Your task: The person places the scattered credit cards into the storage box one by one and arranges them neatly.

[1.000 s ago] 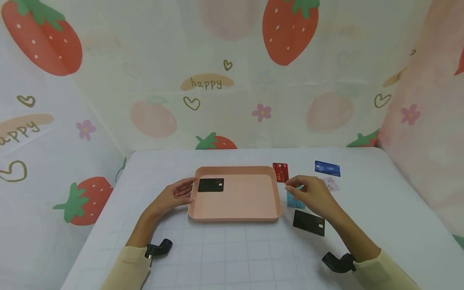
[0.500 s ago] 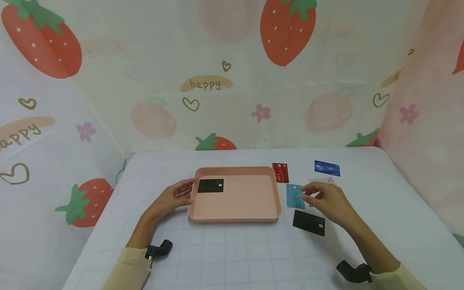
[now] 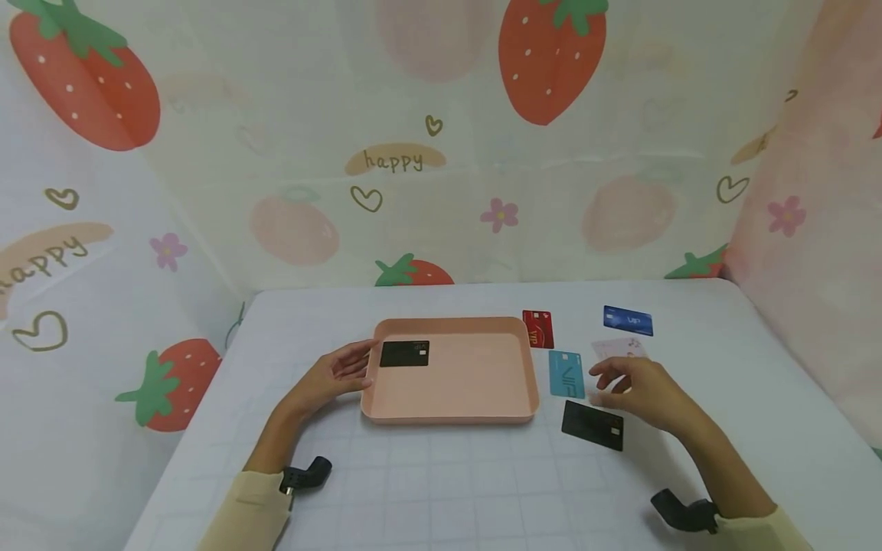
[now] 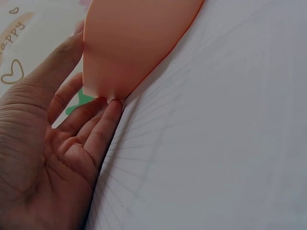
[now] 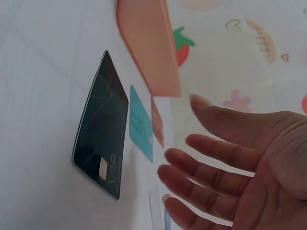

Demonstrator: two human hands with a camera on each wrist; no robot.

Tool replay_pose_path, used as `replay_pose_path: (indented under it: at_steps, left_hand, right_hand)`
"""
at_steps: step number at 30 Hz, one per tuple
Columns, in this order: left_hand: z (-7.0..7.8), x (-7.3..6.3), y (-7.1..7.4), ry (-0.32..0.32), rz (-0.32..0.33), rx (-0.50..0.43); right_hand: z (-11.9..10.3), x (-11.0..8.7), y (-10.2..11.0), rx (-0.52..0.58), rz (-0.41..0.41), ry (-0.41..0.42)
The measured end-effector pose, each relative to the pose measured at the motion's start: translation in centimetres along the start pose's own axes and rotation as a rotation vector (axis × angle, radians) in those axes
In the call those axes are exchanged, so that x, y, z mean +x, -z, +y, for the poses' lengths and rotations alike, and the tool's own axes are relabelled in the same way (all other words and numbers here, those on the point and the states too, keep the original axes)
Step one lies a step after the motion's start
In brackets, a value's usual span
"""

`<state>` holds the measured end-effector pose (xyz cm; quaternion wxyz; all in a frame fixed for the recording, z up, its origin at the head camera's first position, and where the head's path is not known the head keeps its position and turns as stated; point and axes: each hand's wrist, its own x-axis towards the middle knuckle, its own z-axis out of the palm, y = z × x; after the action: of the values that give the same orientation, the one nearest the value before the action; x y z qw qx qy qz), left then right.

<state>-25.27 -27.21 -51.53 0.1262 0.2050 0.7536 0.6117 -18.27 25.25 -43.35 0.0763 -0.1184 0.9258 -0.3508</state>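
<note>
A black card (image 3: 404, 353) lies in the upper left of a shallow pink tray (image 3: 455, 419). My left hand (image 3: 339, 370) rests against the tray's left side; in the left wrist view its thumb and fingertips touch the outer wall, spread and not wrapped round it. My right hand (image 3: 641, 392) hovers over the table right of the tray, holding nothing, its fingers loosely bent. Near it lie a light blue VIP card (image 3: 566, 374), a second black card (image 3: 592, 425) and a pale patterned card (image 3: 619, 347), partly behind the hand. The right wrist view shows the palm (image 5: 259, 191) and parted fingers.
A red card (image 3: 538, 329) lies against the tray's right edge. Farther back right is a dark blue VIP card (image 3: 628, 320). A strawberry-print cloth (image 3: 441, 92) hangs behind and beside the white table (image 3: 427, 490).
My right hand has drawn back to the right from beside the tray, uncovering the light blue card and covering part of the pale one. My left hand stays at the tray.
</note>
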Motion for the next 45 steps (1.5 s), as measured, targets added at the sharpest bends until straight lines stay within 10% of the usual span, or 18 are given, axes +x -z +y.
replay_pose_path:
  at_steps: [16,45]
  left_hand:
    - [-0.1,0.0,0.0,0.015,0.004,-0.029]
    - [0.0,0.1,-0.1,0.027,0.019,0.002]
  right_hand:
    - [0.8,0.2,-0.9,-0.166,-0.223,-0.125]
    - [-0.1,0.3,-1.7,-0.315,-0.22,-0.128]
